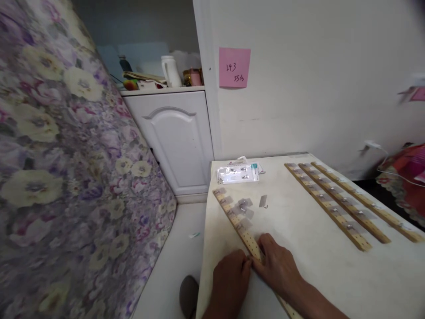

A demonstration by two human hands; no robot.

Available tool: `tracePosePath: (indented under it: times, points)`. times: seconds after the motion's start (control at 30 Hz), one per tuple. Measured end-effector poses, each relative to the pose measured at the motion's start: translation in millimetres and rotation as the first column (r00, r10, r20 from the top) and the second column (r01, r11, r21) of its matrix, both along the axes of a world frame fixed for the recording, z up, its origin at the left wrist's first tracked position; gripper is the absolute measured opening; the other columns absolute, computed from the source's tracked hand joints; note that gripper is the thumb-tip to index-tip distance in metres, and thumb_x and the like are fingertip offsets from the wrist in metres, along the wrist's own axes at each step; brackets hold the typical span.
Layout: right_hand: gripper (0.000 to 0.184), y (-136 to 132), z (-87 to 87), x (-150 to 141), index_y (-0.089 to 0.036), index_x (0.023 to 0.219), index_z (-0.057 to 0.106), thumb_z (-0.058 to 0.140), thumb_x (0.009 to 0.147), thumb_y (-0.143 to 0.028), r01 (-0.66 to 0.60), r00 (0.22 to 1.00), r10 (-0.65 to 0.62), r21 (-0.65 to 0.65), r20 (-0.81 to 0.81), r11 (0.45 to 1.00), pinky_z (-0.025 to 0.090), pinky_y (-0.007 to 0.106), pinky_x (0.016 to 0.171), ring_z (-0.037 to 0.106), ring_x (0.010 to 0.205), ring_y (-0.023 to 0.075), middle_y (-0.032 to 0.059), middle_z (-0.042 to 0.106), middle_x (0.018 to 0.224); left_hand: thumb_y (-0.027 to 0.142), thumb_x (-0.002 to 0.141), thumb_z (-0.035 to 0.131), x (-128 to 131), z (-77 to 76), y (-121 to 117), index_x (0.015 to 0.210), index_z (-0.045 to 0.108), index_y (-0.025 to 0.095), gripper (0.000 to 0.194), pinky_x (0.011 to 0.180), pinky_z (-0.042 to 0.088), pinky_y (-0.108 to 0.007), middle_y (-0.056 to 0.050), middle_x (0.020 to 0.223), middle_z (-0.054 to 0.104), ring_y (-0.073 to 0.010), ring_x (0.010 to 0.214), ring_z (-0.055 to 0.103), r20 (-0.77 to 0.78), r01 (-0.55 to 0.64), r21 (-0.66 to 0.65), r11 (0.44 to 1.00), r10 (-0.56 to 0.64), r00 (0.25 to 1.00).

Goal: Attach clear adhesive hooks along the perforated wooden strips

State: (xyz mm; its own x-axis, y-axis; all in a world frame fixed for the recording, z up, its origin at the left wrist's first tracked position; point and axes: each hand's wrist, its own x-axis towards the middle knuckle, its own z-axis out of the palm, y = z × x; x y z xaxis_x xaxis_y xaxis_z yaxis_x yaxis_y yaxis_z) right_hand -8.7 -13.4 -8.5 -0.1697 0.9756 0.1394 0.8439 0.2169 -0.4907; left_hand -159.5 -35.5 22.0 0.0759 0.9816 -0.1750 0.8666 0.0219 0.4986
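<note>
A long wooden strip with small holes lies slanted on the white table, with several clear square adhesive hooks along its far part. My right hand is closed over the strip, its thumb reaching toward the left edge. Beside that edge my left hand is closed, thumb and fingertips pinched together and meeting the right thumb. Whatever is between the left fingertips is hidden. A few loose clear hooks are heaped against the strip's right side. One single hook lies apart, farther right.
Three wooden strips with hooks lie side by side on the table's right. Plastic hook packaging sits at the far left corner of the white table. A floral curtain hangs at left, near a white cabinet.
</note>
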Motion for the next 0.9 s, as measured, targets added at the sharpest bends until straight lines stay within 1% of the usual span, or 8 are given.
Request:
tracePosePath:
  times: [0.17, 0.27, 0.33, 0.43, 0.57, 0.73, 0.8, 0.9]
  points:
    - [0.028, 9.7, 7.6, 19.8, -0.023, 0.1, 0.052, 0.059, 0.077, -0.036, -0.059, 0.956, 0.024, -0.109, -0.293, 0.992, 0.042, 0.027, 0.06, 0.059, 0.067, 0.017, 0.0008, 0.062, 0.082, 0.031, 0.084, 0.044, -2.8, 4.8, 4.0, 0.069, 0.055, 0.021, 0.021, 0.061, 0.033, -0.024, -0.001, 0.076, 0.065, -0.0157, 0.073, 0.057, 0.057, 0.021, -0.026, 0.999, -0.02, 0.998]
    - [0.014, 30.6, 8.3, 36.7, -0.021, 0.085, 0.056, 0.049, 0.083, -0.033, -0.077, 0.908, 0.039, -0.076, -0.417, 0.994, 0.042, 0.026, 0.059, 0.056, 0.064, 0.0157, -0.0009, 0.059, 0.071, 0.031, 0.083, 0.045, -2.7, 6.8, 6.0, 0.068, 0.055, 0.02, 0.021, 0.06, 0.032, -0.024, -0.001, 0.074, 0.065, -0.0157, 0.072, 0.057, 0.056, 0.031, -0.039, 0.999, -0.029, 0.998]
    - [0.016, 49.4, 5.1, 46.8, -0.02, 0.077, 0.056, 0.046, 0.084, -0.031, -0.037, 0.885, 0.018, -0.031, -0.466, 0.999, 0.042, 0.026, 0.06, 0.056, 0.066, 0.016, -0.0008, 0.059, 0.069, 0.031, 0.083, 0.045, -1.5, 7.7, 7.0, 0.067, 0.055, 0.02, 0.022, 0.06, 0.032, -0.024, -0.001, 0.074, 0.065, -0.0157, 0.071, 0.057, 0.051, 0.024, -0.051, 0.998, -0.021, 0.998]
    - [0.017, 79.3, -3.3, 56.3, -0.019, 0.081, 0.058, 0.045, 0.084, -0.03, 0.077, 0.872, -0.061, 0.013, -0.486, 0.997, 0.042, 0.027, 0.061, 0.056, 0.066, 0.0165, -0.0004, 0.059, 0.07, 0.031, 0.084, 0.044, 0.7, 8.0, 8.4, 0.069, 0.055, 0.02, 0.022, 0.059, 0.031, -0.025, -0.001, 0.074, 0.065, -0.0158, 0.071, 0.057, 0.048, 0.015, -0.047, 0.999, -0.013, 0.999]
    - [0.03, 114.7, -12.2, 58.6, -0.017, 0.107, 0.057, 0.044, 0.083, -0.029, 0.174, 0.866, -0.103, 0.102, -0.489, 0.979, 0.046, 0.031, 0.068, 0.056, 0.069, 0.0168, 0.0035, 0.061, 0.087, 0.031, 0.085, 0.042, 2.5, 6.6, 9.8, 0.071, 0.057, 0.02, 0.023, 0.059, 0.03, -0.026, -0.001, 0.074, 0.064, -0.0159, 0.07, 0.056, 0.022, 0.033, -0.055, 0.998, -0.031, 0.999]
    - [0.041, 146.3, -14.7, 56.1, -0.02, 0.117, 0.057, 0.046, 0.078, -0.024, 0.072, 0.894, 0.022, 0.191, -0.448, 0.979, 0.044, 0.035, 0.083, 0.056, 0.094, 0.0206, 0.0074, 0.057, 0.111, 0.034, 0.084, 0.045, 3.4, 4.6, 11.8, 0.071, 0.058, 0.021, 0.022, 0.06, 0.031, -0.026, -0.001, 0.075, 0.065, -0.0163, 0.071, 0.056, 0.055, 0.013, -0.057, 0.998, -0.01, 0.998]
    - [0.036, 153.2, -15.3, 56.0, -0.02, 0.109, 0.063, 0.046, 0.077, -0.023, 0.026, 0.896, 0.067, 0.202, -0.438, 0.979, 0.044, 0.035, 0.085, 0.055, 0.098, 0.0214, 0.0069, 0.059, 0.109, 0.034, 0.083, 0.045, 3.8, 5.0, 12.9, 0.07, 0.057, 0.021, 0.022, 0.06, 0.031, -0.026, -0.001, 0.074, 0.065, -0.0163, 0.071, 0.057, 0.077, 0.003, -0.067, 0.998, 0.002, 0.997]
    - [0.028, 156.9, -16.8, 56.8, -0.02, 0.096, 0.067, 0.046, 0.078, -0.024, -0.008, 0.892, 0.087, 0.177, -0.445, 0.984, 0.046, 0.034, 0.08, 0.057, 0.09, 0.0207, 0.0051, 0.063, 0.098, 0.033, 0.083, 0.045, 4.2, 6.2, 14.8, 0.068, 0.057, 0.021, 0.022, 0.059, 0.031, -0.026, 0.0, 0.073, 0.066, -0.0161, 0.069, 0.057, 0.094, -0.004, -0.084, 0.996, 0.012, 0.995]
